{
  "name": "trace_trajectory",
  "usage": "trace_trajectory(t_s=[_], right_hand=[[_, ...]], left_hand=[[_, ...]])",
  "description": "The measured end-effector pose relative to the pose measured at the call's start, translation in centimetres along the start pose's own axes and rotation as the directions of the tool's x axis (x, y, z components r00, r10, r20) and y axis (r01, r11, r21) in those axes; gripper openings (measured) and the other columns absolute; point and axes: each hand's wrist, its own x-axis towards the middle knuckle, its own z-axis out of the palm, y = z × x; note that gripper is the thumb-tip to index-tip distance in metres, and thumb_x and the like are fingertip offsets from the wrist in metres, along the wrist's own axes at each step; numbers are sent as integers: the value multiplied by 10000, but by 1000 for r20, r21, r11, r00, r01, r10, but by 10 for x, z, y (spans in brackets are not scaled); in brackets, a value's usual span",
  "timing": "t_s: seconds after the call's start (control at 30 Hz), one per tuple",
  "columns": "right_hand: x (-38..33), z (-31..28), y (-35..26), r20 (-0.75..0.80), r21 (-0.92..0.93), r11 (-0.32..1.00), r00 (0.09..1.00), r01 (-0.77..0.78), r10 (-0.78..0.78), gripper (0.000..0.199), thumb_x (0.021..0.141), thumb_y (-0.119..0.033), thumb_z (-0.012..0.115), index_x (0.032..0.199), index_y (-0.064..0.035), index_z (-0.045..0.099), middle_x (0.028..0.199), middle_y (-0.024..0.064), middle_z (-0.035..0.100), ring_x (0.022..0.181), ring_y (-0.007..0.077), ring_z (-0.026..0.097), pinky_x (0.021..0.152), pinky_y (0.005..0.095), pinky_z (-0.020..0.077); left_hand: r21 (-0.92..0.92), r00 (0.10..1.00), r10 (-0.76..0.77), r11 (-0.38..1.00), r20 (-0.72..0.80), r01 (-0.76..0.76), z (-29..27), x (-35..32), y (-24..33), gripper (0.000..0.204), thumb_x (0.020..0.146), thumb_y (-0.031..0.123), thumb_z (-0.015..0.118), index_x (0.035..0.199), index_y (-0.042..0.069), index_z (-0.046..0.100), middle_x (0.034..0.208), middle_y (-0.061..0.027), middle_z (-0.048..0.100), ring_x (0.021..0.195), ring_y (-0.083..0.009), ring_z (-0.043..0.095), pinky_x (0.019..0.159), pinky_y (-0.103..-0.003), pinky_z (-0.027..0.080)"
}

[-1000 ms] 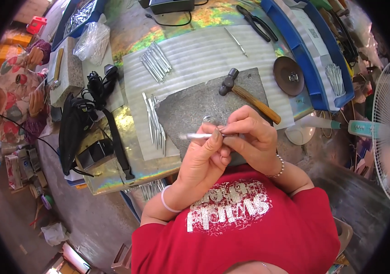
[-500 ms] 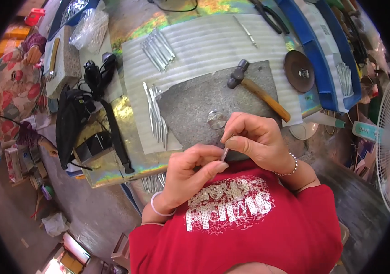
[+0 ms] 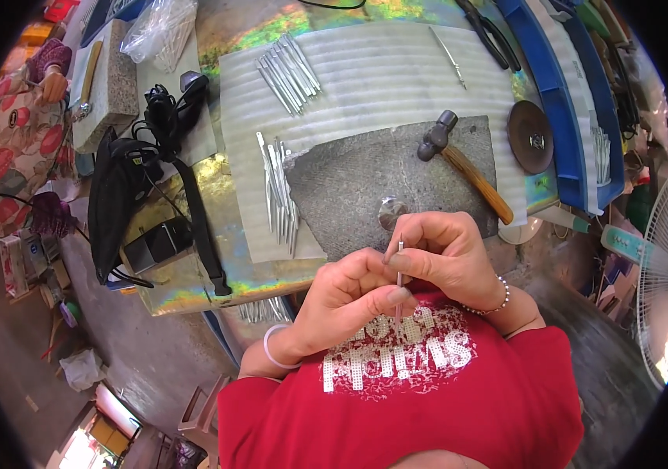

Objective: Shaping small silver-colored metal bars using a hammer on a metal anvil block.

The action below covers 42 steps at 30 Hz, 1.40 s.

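Where the tabletop point(image 3: 264, 283) ends near the red shirt point(image 3: 428, 426), the grey slab point(image 3: 350, 184) lies less covered than a second ago, both hands having drawn toward the body. The right hand point(image 3: 443, 254) and left hand point(image 3: 350, 301) pinch narrowly on one slender rod point(image 3: 400, 278) in front of the person; it pointed left then, and now runs toward the chest. It looks straight, thin and pale silver.

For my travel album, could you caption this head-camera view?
Left hand and right hand hold a slender rod near a grey slab, a hammer lying across its edge.
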Motion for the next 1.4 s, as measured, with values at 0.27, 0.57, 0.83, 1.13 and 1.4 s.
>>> trace_trajectory(t_s=[0.27, 0.57, 0.83, 1.13, 1.4], right_hand=[[12, -4, 4, 64, -53, 996, 996, 73, -70, 101, 891, -54, 587, 931, 38, 595, 759, 38, 621, 649, 59, 592, 570, 185, 477], [17, -4, -3, 72, -107, 991, 994, 85, -77, 119, 904, -53, 566, 969, 40, 602, 860, 2, 586, 784, 44, 559, 674, 185, 461], [18, -6, -1, 84, -79, 995, 995, 67, -60, 120, 907, -55, 562, 980, 36, 592, 827, 6, 588, 775, 38, 554, 665, 183, 458], [11, -1, -2, 81, 45, 999, 997, 8, -11, 97, 883, -55, 600, 931, 19, 560, 763, 26, 593, 666, 56, 581, 567, 186, 463], [10, 2, -2, 53, 42, 999, 998, 15, -17, 125, 847, -39, 641, 937, -3, 563, 740, -5, 566, 651, 29, 540, 563, 160, 423]], left_hand=[[-8, 1000, 31, 999, 3, -31, -7, 6, 3, 118, 914, 56, 548, 977, 0, 466, 822, -91, 646, 756, -103, 616, 662, -238, 496], [60, 994, 24, 998, -111, -17, -5, 12, 9, 184, 845, 2, 635, 902, 17, 461, 726, -47, 617, 674, -58, 595, 565, -204, 462], [191, 985, 46, 982, -166, -14, -2, 12, 8, 187, 831, 15, 655, 861, 19, 470, 711, -50, 638, 636, -46, 590, 544, -199, 453], [143, 998, 42, 989, -56, -33, -1, 7, 5, 125, 904, 27, 548, 1000, -22, 484, 820, -99, 669, 718, -97, 622, 626, -223, 495], [-9, 999, 4, 1000, 51, -3, -5, 4, 4, 165, 947, 96, 492, 1053, -25, 456, 889, -141, 656, 798, -143, 626, 674, -243, 500]])
